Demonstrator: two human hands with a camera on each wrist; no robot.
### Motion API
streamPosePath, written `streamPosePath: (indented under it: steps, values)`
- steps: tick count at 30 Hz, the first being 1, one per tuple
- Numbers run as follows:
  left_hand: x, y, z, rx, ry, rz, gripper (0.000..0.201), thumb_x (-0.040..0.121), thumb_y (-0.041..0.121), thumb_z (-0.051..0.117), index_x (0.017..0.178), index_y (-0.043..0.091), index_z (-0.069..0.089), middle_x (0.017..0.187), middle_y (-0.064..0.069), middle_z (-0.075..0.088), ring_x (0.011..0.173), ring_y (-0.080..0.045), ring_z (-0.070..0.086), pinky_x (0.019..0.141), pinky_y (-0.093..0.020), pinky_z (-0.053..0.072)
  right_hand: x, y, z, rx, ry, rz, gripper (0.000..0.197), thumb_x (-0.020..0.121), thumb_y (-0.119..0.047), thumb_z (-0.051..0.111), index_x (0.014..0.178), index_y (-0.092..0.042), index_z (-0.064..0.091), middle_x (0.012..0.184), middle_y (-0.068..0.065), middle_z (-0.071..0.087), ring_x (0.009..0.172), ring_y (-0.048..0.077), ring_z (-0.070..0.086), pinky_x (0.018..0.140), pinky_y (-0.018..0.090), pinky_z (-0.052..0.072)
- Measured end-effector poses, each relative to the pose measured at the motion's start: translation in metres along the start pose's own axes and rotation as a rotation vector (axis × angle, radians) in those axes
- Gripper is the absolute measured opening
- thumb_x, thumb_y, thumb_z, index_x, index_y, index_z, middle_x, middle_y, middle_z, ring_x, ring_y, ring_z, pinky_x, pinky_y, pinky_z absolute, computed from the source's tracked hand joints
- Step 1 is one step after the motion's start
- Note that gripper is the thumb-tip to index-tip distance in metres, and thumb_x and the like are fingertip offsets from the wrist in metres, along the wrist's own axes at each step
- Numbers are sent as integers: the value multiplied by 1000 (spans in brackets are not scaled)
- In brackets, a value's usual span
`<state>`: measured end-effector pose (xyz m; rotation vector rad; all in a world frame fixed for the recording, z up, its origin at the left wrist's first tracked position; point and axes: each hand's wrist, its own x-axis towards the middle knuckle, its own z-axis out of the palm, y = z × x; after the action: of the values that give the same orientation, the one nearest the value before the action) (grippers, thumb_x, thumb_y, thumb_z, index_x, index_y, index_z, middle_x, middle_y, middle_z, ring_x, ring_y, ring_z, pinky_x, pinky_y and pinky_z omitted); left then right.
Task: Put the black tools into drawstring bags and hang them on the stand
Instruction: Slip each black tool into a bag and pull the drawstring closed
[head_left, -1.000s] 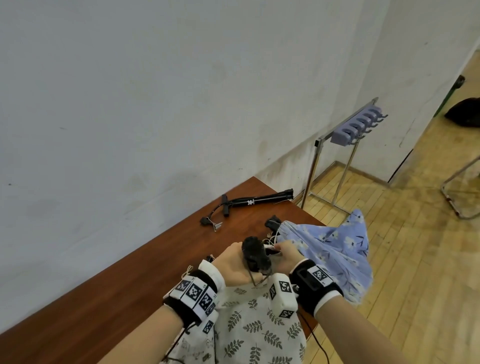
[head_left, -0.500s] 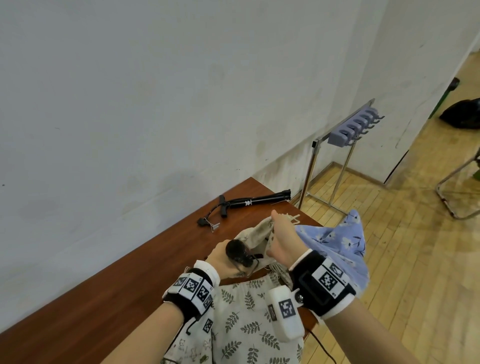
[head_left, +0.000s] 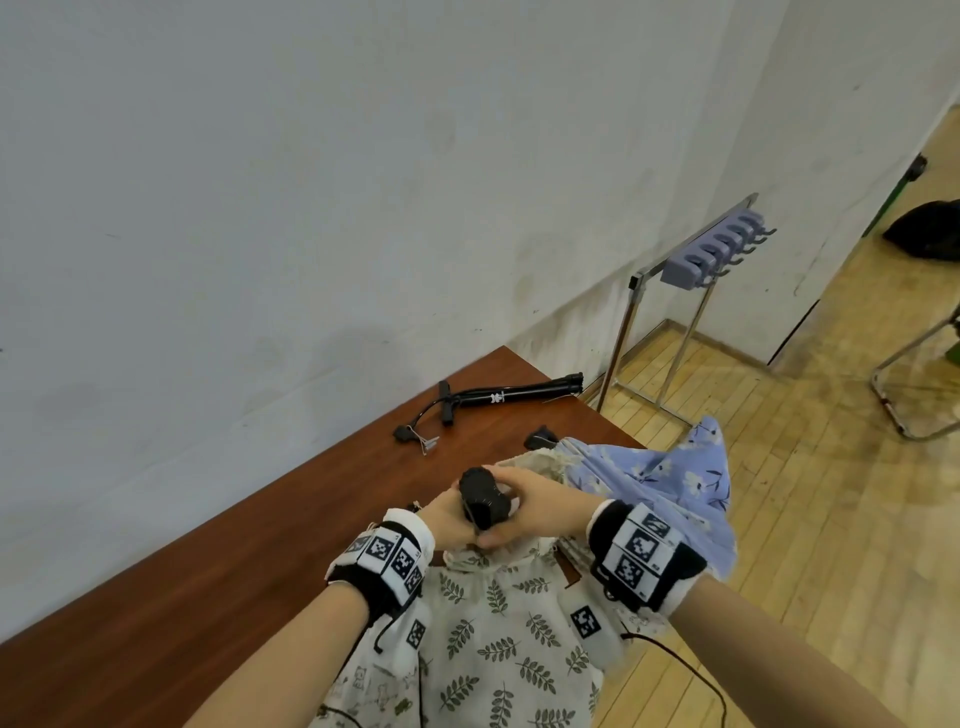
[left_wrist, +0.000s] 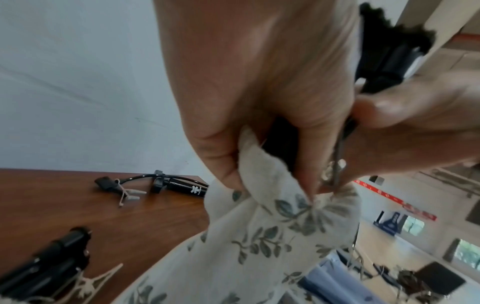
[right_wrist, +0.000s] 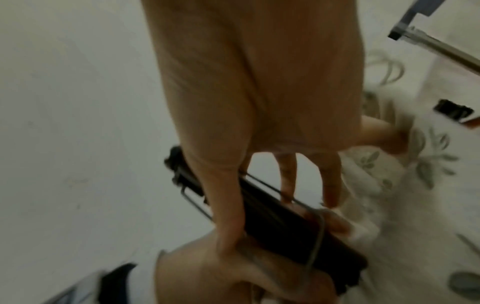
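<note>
A short black tool (head_left: 482, 498) with a wire bail stands upright over the mouth of the leaf-print drawstring bag (head_left: 498, 629). My left hand (head_left: 451, 521) grips the tool's lower part together with the bag's rim (left_wrist: 262, 170). My right hand (head_left: 522, 512) wraps the tool from the right, fingers over it and thumb under. In the right wrist view the fingers (right_wrist: 287, 181) lie along the black tool (right_wrist: 283, 218). A black pump (head_left: 519, 397) lies on the table by the wall. The stand (head_left: 641, 291) with purple hooks (head_left: 719, 254) is on the floor beyond the table's end.
A blue floral bag (head_left: 670, 483) lies over the wooden table's (head_left: 208, 545) right corner, with a small black part (head_left: 540, 440) behind it. Another black tool (left_wrist: 49, 259) lies on the table to the left. A metal chair frame (head_left: 914, 384) stands at the far right.
Half a second ago my right hand held up the bag's rim; it has come back onto the black tool. The left hand has kept hold of the tool throughout.
</note>
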<state>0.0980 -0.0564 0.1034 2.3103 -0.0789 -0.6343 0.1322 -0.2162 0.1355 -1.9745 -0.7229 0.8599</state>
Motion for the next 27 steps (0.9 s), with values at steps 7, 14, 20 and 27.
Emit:
streamPosePath:
  steps: [7, 14, 20, 27]
  values:
    - [-2, -7, -1, -396, 537, -75, 48, 71, -1, 66, 110, 20, 48, 111, 1, 49, 92, -13, 55, 77, -31, 54, 21, 13, -7, 5, 314, -59, 35, 76, -22, 81, 93, -34, 53, 91, -19, 56, 85, 0, 54, 74, 17, 42]
    - [-2, 5, -30, -493, 480, 196, 48, 72, 7, 78, 104, 25, 47, 106, 2, 53, 67, -9, 50, 67, -20, 46, 37, 17, 0, 47, 329, -82, 47, 79, -19, 78, 117, -30, 53, 105, -12, 64, 97, 6, 61, 86, 22, 47]
    - [6, 10, -27, -295, 393, 276, 68, 70, 36, 81, 127, 41, 44, 128, 15, 51, 116, -6, 52, 101, -28, 43, 37, 15, -5, -103, 278, -64, 43, 83, -16, 73, 121, -22, 53, 104, -12, 59, 97, 9, 58, 94, 33, 49]
    - [12, 15, -28, -258, 415, 239, 45, 75, 32, 76, 107, 32, 45, 100, 7, 62, 90, -9, 61, 76, -19, 48, 7, 6, -70, -263, 443, 80, 39, 84, -10, 67, 119, -25, 61, 98, -9, 68, 84, 7, 64, 81, 31, 57]
